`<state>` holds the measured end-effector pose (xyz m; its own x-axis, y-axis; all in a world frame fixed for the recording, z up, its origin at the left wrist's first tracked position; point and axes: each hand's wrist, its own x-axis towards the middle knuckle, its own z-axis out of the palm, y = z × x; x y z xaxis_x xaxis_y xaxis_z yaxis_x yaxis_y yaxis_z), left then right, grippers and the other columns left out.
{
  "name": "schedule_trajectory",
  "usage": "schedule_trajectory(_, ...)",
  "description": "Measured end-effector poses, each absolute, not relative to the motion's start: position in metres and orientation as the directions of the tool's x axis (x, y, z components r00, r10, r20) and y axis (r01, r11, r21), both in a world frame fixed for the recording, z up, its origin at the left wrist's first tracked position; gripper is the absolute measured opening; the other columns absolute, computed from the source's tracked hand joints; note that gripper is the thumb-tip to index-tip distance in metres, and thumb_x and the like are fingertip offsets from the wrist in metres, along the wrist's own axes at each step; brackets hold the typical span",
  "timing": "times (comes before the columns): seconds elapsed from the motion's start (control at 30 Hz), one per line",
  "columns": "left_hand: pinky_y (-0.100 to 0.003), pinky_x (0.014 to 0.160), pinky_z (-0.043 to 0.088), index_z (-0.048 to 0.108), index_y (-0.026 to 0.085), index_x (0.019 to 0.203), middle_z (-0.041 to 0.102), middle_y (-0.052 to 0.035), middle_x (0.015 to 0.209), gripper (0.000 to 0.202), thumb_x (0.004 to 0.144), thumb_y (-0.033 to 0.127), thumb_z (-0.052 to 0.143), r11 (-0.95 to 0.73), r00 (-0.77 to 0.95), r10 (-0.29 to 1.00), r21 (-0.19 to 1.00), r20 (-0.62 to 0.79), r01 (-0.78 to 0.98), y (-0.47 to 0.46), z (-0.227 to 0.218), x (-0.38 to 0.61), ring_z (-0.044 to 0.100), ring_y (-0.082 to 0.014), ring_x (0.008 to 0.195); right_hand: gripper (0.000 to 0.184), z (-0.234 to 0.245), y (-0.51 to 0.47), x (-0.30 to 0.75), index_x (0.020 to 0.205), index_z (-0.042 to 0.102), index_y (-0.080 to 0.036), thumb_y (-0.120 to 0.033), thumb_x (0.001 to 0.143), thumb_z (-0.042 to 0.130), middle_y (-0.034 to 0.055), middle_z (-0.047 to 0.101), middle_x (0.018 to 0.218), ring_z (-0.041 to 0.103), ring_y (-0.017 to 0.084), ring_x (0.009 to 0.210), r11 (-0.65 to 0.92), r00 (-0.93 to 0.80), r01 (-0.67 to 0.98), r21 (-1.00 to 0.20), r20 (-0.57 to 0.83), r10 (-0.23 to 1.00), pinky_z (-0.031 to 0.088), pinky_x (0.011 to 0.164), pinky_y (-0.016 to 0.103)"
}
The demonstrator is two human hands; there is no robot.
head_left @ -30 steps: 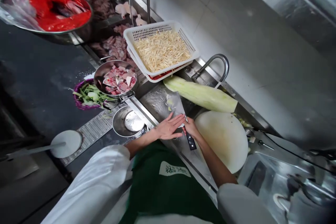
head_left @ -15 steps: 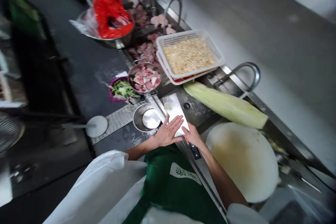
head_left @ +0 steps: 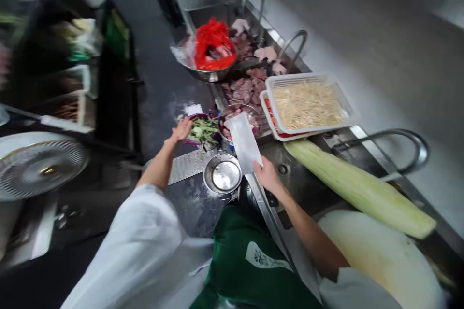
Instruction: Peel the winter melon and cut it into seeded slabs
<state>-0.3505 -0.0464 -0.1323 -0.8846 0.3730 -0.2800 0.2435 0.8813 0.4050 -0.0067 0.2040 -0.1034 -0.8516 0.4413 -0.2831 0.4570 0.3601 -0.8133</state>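
Observation:
My right hand is closed round the black handle of a cleaver, whose broad blade points away from me over the sink edge. My left hand is stretched out to the left with fingers apart, at the rim of a purple basket of green vegetable scraps. A small empty steel bowl sits between my two arms. Just beyond the blade stands a steel pan of chopped raw meat, partly hidden by the cleaver.
A long peeled pale-green gourd lies right of a round white chopping board. A white basket of bean sprouts rests over the sink, with raw meat and a bowl holding a red bag behind. A fan stands at left.
My left hand has left the cleaver blade and reached out left to the purple basket. The cleaver has lifted and moved toward the meat pan. The view has swung left.

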Motion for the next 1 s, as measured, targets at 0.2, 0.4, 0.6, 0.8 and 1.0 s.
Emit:
schedule_trajectory(0.2,-0.043,0.112,0.055,0.068,0.018,0.130,0.077,-0.0056,0.132,0.047,0.101,0.036,0.036,0.748,-0.908,0.366,0.517,0.203,0.417,-0.059,-0.159,-0.320,0.071,-0.0247,0.125,0.023,-0.096,0.200,0.168,0.092,0.062,-0.023,-0.041,0.099,0.048,0.0078,0.071,0.077,0.067,0.023,0.071,0.544,-0.627,0.732,-0.410,-0.094,0.773,0.043,0.068,0.030)
schedule_trajectory(0.4,-0.043,0.101,0.061,0.074,0.020,0.101,0.081,-0.0096,0.100,0.037,0.091,0.035,0.043,0.229,-0.537,0.817,0.738,0.208,0.635,0.146,-0.185,-0.192,0.078,-0.0265,0.099,0.033,-0.130,0.174,0.350,0.100,0.064,-0.022,-0.051,0.088,0.053,0.0123,0.076,0.093,0.071,0.029,0.084,0.027,0.019,0.957,-0.290,0.155,0.988,0.047,0.073,0.035)
schedule_trajectory(0.6,-0.040,0.113,0.054,0.074,0.012,0.128,0.075,-0.0171,0.137,0.047,0.100,0.026,0.038,-0.002,-0.031,0.999,0.718,0.033,0.696,0.407,-0.147,-0.019,0.070,-0.0274,0.128,0.046,-0.191,0.159,0.433,0.103,0.063,-0.020,-0.060,0.097,0.042,0.0172,0.072,0.095,0.069,0.032,0.087,-0.287,0.341,0.918,-0.274,0.175,0.924,0.048,0.076,0.039)
schedule_trajectory(0.8,-0.052,0.127,0.038,0.065,0.008,0.143,0.064,-0.0215,0.152,0.052,0.110,0.034,0.035,-0.147,0.167,0.986,0.623,0.025,0.769,0.533,-0.144,0.138,0.055,-0.0335,0.147,0.050,-0.242,0.165,0.463,0.106,0.065,-0.019,-0.060,0.100,0.038,0.0172,0.070,0.093,0.068,0.034,0.088,-0.431,0.492,0.827,-0.360,0.094,0.866,0.050,0.077,0.041)
schedule_trajectory(1.0,-0.055,0.135,0.019,0.043,0.008,0.164,0.036,-0.0234,0.174,0.079,0.103,0.057,0.053,-0.428,0.414,0.900,0.446,0.136,0.786,0.537,-0.159,0.187,0.030,-0.0399,0.163,0.038,-0.259,0.166,0.473,0.110,0.066,-0.019,-0.051,0.101,0.049,0.0161,0.072,0.100,0.068,0.032,0.096,-0.432,0.465,0.821,-0.373,-0.003,0.885,0.050,0.083,0.040)
